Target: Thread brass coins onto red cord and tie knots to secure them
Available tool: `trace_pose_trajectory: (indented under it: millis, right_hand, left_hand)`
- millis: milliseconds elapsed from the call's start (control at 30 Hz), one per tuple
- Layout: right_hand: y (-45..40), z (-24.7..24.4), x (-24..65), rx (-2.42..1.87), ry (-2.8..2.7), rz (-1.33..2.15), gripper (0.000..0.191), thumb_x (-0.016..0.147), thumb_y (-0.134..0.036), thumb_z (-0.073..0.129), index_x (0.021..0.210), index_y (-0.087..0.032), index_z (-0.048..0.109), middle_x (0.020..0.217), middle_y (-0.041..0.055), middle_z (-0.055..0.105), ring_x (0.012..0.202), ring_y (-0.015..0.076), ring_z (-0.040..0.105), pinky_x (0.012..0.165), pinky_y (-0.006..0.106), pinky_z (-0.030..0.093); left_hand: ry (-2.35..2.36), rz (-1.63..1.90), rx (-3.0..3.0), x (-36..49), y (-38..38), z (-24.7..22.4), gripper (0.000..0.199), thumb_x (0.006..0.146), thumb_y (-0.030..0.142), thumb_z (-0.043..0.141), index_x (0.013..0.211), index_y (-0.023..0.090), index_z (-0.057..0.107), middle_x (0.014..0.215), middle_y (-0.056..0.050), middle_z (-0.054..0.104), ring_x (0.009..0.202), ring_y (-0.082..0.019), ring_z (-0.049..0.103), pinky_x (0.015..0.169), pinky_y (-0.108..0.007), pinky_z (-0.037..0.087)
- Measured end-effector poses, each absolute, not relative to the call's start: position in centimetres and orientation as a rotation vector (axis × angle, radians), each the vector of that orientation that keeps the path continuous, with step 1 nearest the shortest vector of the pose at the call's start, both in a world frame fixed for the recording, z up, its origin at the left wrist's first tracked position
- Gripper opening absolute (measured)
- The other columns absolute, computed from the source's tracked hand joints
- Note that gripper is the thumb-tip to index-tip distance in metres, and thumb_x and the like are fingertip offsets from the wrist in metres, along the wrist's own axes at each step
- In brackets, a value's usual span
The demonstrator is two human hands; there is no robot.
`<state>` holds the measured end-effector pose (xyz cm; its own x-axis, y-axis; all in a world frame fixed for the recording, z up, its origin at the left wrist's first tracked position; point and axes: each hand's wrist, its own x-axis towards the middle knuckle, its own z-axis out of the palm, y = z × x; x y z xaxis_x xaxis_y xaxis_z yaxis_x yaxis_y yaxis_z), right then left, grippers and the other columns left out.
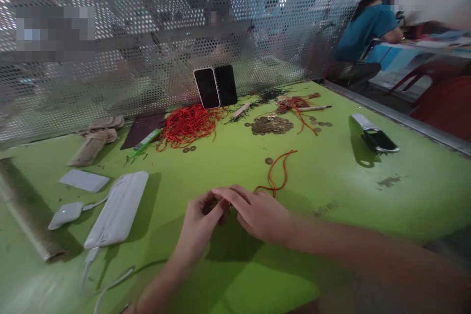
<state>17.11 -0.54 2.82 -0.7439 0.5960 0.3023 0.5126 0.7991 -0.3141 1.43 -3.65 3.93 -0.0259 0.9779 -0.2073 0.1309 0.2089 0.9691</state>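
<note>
My left hand (205, 213) and my right hand (257, 211) meet over the near middle of the green table (176, 181), both with fingers closed. What they pinch between them is mostly hidden; a little of something brownish shows inside the left fingers. A red cord (286, 171) comes out from behind my right hand and lies in a loose curve on the table. Beside it rests a single round coin (269, 161) with a hole. Farther back is a heap of similar coins (270, 125), with a few loose ones around it.
A tangle of red cord (189, 125) lies behind a green box-cutter-like tool (144, 142). Two phones (207, 88) lean against a perforated metal screen (147, 59). At left are a white power bank (117, 211) and a tube (29, 211). A watch-like strap (375, 135) and a seated person (371, 24) are right.
</note>
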Motion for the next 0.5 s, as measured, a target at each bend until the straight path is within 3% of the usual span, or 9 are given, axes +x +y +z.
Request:
trace_pose_trajectory:
  millis: [233,500]
  right_hand:
    - [0.2,2.6,17.9,-0.790,-2.603,0.193,0.040,0.080,-0.016,0.041,0.121,-0.011,0.041,0.088,0.0083,0.068,0.070,0.0194,0.064,0.053,0.026,0.041]
    - [0.9,3.2,19.0,-0.629,-2.622,0.131,0.024,0.091,-0.028,0.040,0.107,-0.013,0.050,0.080,0.0068,0.069,0.064,0.0173,0.063,0.048,0.025,0.037]
  left_hand:
    - [1.262,0.956,1.096,1.6,-3.7,4.4,0.027,0.075,0.037,0.062,0.063,0.014,0.058,0.056,0.002,0.051,0.051,-0.008,0.044,0.047,-0.019,0.033]
    - [1.198,0.920,1.087,1.3,-3.8,4.8,0.022,0.076,0.033,0.063,0.065,0.014,0.060,0.054,0.003,0.051,0.049,-0.007,0.044,0.047,-0.018,0.034]
